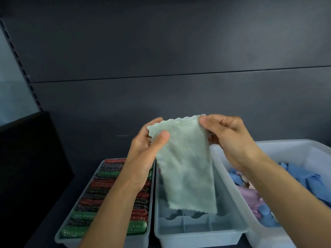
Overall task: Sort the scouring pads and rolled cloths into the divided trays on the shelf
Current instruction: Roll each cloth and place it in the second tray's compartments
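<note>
Cloth [186, 167], one, pinched between left hand [145, 154] and right hand [227, 140].

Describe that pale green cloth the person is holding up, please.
The cloth is pale mint green, thin and soft-looking, with a fine scale-like embossed texture and wavy edges. It hangs unrolled, slightly slanted, over the clear divided tray in the middle. The left hand pinches its upper left corner, and the right hand pinches its upper right corner. Whether its lower edge touches the tray cannot be told.
</note>
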